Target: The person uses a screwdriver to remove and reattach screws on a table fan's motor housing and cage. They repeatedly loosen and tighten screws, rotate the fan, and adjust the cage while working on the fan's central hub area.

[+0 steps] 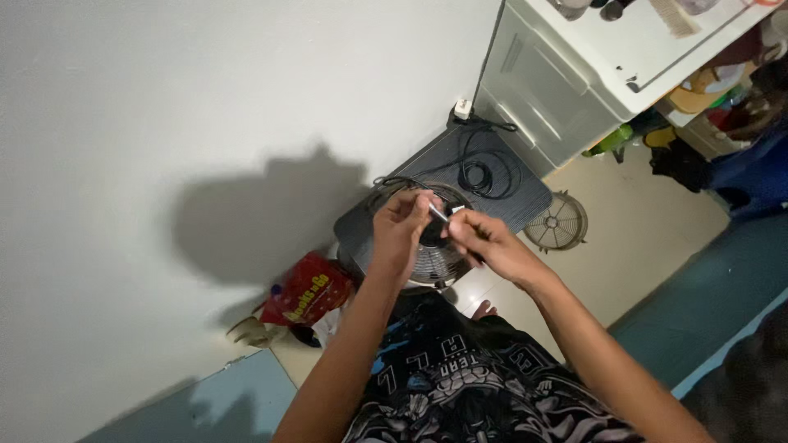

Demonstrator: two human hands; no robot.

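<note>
In the head view, we hold our left hand (400, 228) and right hand (486, 239) together above the round fan (427, 246) on the floor, close enough to steady one small part between them. Our left fingers pinch a thin silvery pin-like piece (438, 214), and our right fingers curl closed at its other end; what they grip beyond that we cannot tell. The fan lies flat, grille up, probably for reach. A loose grille (556, 221) rests apart on the tiles, and a coiled cable (476, 174) lies on the dark mat (525, 197).
</note>
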